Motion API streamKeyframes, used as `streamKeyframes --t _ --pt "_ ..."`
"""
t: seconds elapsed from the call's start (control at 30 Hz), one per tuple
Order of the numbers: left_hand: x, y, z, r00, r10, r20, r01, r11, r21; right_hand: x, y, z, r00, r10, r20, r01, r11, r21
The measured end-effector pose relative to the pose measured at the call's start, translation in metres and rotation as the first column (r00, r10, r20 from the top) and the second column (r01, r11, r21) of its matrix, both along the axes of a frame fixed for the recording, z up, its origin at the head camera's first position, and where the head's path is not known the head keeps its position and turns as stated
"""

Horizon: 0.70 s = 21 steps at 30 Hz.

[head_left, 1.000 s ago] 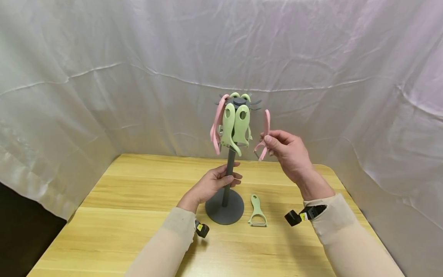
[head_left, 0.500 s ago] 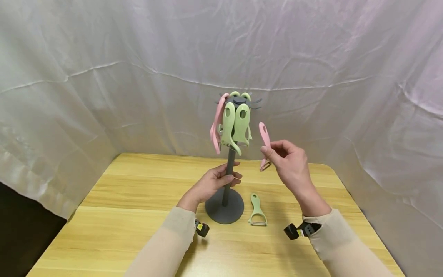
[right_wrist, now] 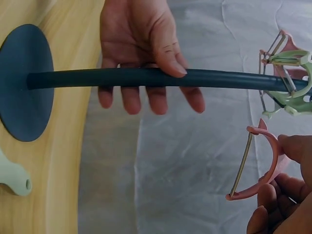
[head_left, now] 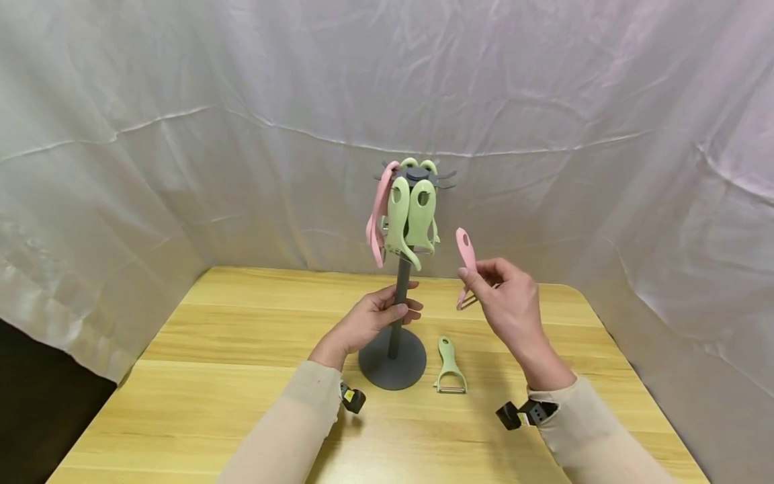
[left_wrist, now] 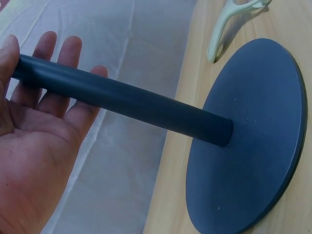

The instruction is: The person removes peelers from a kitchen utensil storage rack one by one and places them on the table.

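Observation:
My left hand (head_left: 369, 321) holds the pole of a dark grey stand (head_left: 393, 363), thumb in front and fingers behind it. In the left wrist view the pole (left_wrist: 122, 100) rises from a round base (left_wrist: 253, 136). My right hand (head_left: 510, 302) pinches a pink peeler (head_left: 465, 249), handle up and apart from the stand. The right wrist view shows its metal blade (right_wrist: 241, 165). At the stand's top hang several green peelers (head_left: 420, 218) and a pink peeler (head_left: 379, 215); those behind are partly hidden. Another green peeler (head_left: 449, 366) lies on the table, right of the base.
The stand's bare hooks (head_left: 447, 180) stick out at its upper right. A wooden table (head_left: 242, 403) carries everything. Behind and beside it hangs a pale curtain (head_left: 302, 81). A camera (head_left: 353, 401) is strapped at each wrist.
My right hand has lowered the pink peeler, away from the hooks, and turned it so the handle's hole shows. The left hand stays on the pole.

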<state>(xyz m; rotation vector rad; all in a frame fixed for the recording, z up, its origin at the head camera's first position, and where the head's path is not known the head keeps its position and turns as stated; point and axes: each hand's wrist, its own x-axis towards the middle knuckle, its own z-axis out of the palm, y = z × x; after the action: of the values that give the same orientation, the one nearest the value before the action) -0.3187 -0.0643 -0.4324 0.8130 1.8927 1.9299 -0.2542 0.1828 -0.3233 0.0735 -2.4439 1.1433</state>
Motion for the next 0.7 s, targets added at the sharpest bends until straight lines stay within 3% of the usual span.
streamKeyframes --t 0.7 --pt "0.000 0.000 -0.001 1.000 0.000 -0.010 0.000 1.000 0.004 -0.005 0.018 -0.046 0.993 -0.113 0.024 0.109 0.985 0.131"
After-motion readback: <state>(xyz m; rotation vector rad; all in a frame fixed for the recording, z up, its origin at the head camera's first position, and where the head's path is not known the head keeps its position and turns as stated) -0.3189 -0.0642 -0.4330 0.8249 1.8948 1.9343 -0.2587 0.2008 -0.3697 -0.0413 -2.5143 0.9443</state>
